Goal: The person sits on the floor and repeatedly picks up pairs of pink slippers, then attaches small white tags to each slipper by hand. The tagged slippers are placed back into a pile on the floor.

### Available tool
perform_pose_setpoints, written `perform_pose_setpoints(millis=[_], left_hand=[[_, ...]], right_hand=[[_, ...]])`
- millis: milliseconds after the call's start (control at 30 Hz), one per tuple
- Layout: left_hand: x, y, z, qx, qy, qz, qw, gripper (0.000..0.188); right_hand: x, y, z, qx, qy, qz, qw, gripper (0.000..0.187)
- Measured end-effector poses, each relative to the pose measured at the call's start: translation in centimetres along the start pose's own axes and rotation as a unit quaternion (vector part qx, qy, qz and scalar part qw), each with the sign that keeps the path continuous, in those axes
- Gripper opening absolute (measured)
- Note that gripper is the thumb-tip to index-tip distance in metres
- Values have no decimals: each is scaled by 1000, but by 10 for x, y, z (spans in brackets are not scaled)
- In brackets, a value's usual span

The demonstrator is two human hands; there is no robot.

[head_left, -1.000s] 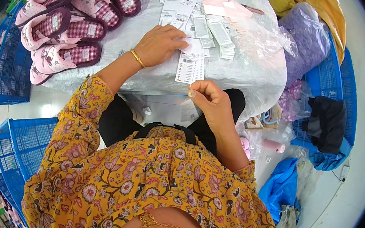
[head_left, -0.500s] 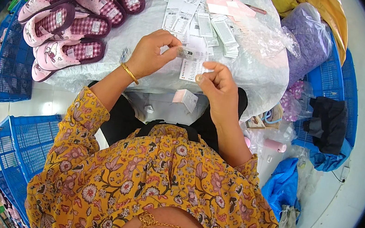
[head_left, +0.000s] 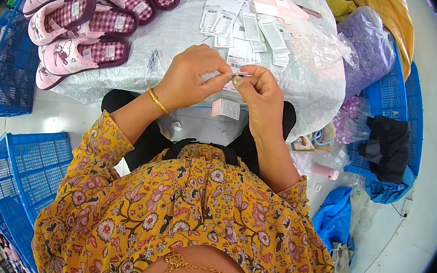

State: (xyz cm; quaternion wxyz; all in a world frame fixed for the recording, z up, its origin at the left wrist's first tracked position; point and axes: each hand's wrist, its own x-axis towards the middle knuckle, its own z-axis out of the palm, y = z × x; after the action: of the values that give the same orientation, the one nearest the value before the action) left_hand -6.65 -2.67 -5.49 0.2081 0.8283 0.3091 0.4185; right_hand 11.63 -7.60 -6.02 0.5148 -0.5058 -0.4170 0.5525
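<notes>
Over the table's front edge, my left hand is closed in a pinch on one end of a small white label. My right hand has thumb and forefinger closed at the label's other end, and the fingertips nearly meet. Beneath and just beyond the fingers lies a printed white tag, partly covered by my hands. Further off on the table is a loose spread of similar printed tags. A folded pink-and-white card shows below the table edge between my knees; what supports it I cannot tell.
Pink slippers with checked insoles are piled on the table's left. Pink cards, a thin tool and clear plastic lie far right. Blue crates stand left, another blue crate right.
My hands have come closer together; the right fingers, apart from the label before, now pinch its end. The label has tilted nearly edge-on, and the folded card sits slightly higher in view.
</notes>
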Motion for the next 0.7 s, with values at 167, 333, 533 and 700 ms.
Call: perform_pose_setpoints(millis=[167, 333, 533, 700], left_hand=[[-12, -5, 2, -207, -52, -180, 960, 10], [-25, -7, 5, -257, -131, -247, 925, 12], [-20, -6, -9, -94, -100, -112, 984, 12], [-18, 4, -13, -96, -96, -85, 987, 8]], right_hand=[[-5, 10, -4, -34, -24, -12, 999, 20], [-13, 17, -2, -45, -53, 12, 997, 18], [-25, 8, -9, -249, -37, -49, 967, 31], [-18, 8, 5, -52, -58, 2, 997, 19]])
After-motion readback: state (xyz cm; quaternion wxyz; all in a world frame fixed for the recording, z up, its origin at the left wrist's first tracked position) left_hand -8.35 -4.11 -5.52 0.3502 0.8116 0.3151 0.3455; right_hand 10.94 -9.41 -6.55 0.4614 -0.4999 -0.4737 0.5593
